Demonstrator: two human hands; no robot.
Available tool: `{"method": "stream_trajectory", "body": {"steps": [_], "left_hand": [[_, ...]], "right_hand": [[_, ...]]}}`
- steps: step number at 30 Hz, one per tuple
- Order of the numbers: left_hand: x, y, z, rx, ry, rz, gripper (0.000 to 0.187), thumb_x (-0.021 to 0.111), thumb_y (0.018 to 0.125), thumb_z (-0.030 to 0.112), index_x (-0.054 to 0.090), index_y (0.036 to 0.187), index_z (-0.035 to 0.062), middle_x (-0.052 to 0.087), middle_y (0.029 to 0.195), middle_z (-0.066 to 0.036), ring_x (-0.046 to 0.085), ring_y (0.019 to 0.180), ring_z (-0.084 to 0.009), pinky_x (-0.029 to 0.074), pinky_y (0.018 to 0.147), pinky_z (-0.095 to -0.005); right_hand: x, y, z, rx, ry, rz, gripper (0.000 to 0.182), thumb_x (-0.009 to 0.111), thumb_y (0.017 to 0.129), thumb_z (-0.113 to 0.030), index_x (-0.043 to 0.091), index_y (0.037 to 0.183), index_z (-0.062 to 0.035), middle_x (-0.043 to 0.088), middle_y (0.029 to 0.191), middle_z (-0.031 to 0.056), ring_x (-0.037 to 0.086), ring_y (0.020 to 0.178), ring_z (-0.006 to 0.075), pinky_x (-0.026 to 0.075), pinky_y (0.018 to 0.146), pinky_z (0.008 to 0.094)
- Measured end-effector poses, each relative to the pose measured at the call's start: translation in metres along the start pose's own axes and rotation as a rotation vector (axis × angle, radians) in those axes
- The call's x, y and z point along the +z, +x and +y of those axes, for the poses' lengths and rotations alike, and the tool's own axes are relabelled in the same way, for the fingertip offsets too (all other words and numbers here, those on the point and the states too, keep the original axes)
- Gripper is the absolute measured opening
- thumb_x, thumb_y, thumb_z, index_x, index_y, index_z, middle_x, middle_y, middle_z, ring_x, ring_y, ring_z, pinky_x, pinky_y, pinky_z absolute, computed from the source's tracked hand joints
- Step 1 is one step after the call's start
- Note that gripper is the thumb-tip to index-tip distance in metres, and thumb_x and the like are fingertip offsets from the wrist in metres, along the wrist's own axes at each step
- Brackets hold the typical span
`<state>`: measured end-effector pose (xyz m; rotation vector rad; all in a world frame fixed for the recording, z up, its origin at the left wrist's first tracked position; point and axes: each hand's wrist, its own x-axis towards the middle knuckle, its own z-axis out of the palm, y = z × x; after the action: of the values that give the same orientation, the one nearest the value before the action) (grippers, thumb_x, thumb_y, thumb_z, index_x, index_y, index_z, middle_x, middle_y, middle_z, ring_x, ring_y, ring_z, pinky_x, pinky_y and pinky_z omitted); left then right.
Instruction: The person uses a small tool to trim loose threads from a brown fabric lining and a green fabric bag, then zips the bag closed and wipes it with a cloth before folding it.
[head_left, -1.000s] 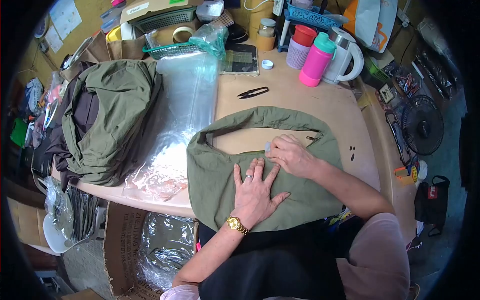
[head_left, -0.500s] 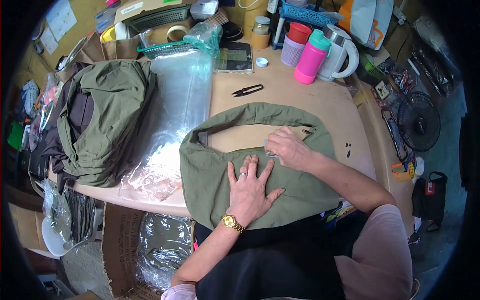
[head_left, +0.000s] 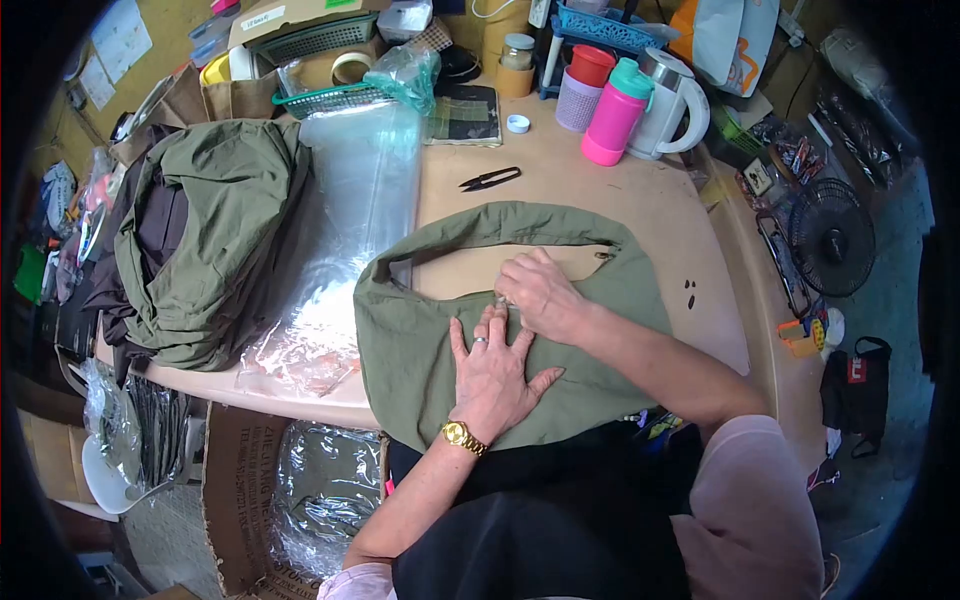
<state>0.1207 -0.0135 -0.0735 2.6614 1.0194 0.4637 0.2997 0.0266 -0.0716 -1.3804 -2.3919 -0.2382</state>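
Note:
An olive green bag [head_left: 410, 350] lies flat on the table, its strap curving round at the top. My left hand [head_left: 493, 375] rests spread on the bag's front, with a ring and a gold watch. Close to its fingertips, my right hand [head_left: 540, 297] is closed at the bag's upper edge; a bit of something pale shows under its fingers, too small to name. A zipper end [head_left: 604, 256] shows at the right of the opening.
Folded olive and dark garments or bags [head_left: 210, 240] lie left, beside clear plastic sheets [head_left: 365, 190]. Black snips [head_left: 490, 179], a pink bottle [head_left: 616, 115] and a kettle [head_left: 670, 110] stand or lie beyond. A cardboard box [head_left: 235, 500] sits below the table's left front edge.
My right hand has moved left along the bag's upper edge, closer to my left hand's fingertips. My left hand stays nearly in place on the bag.

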Motion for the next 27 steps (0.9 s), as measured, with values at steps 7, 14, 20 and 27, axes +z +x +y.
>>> {"method": "stream_trajectory", "body": {"steps": [7, 14, 20, 27], "left_hand": [[-0.014, 0.004, 0.002, -0.015, -0.023, -0.034, 0.070, 0.065, 0.087, 0.054, 0.050, 0.141, 0.0116, 0.042, 0.143, -0.020, 0.043, 0.134, -0.0376, 0.028, 0.110, -0.0638], [-0.019, 0.052, -0.037, -0.155, -0.297, 0.123, 0.062, 0.070, 0.085, 0.013, 0.044, 0.141, 0.0034, 0.050, 0.121, -0.027, 0.063, 0.095, -0.0432, 0.054, 0.083, -0.0480], [-0.023, 0.002, -0.013, 0.028, -0.294, 0.071, 0.048, 0.064, 0.090, 0.014, 0.052, 0.129, -0.0116, 0.049, 0.116, -0.025, 0.053, 0.110, -0.0389, 0.047, 0.097, -0.0416], [-0.003, -0.017, -0.005, 0.029, -0.148, 0.123, 0.052, 0.062, 0.092, 0.016, 0.049, 0.136, -0.0084, 0.050, 0.124, -0.024, 0.051, 0.117, -0.0388, 0.044, 0.102, -0.0425]], "right_hand": [[-0.057, -0.015, -0.001, 0.443, -0.063, -0.182, 0.013, 0.060, 0.083, -0.008, 0.061, 0.096, -0.0057, 0.062, 0.100, 0.0120, 0.059, 0.103, 0.0323, 0.041, 0.088, 0.0476], [0.005, -0.042, 0.008, 0.673, 0.120, 0.384, 0.019, 0.056, 0.093, -0.007, 0.053, 0.111, -0.0068, 0.065, 0.099, 0.0166, 0.063, 0.098, 0.0355, 0.043, 0.088, 0.0489], [0.004, -0.049, 0.017, 0.795, 0.479, 0.539, 0.014, 0.053, 0.095, -0.005, 0.055, 0.108, -0.0028, 0.065, 0.094, 0.0192, 0.065, 0.091, 0.0372, 0.050, 0.079, 0.0444], [-0.009, -0.023, -0.013, 0.551, 0.366, 0.441, 0.006, 0.061, 0.083, -0.003, 0.064, 0.089, -0.0044, 0.063, 0.088, 0.0120, 0.062, 0.089, 0.0332, 0.047, 0.082, 0.0436]]}}
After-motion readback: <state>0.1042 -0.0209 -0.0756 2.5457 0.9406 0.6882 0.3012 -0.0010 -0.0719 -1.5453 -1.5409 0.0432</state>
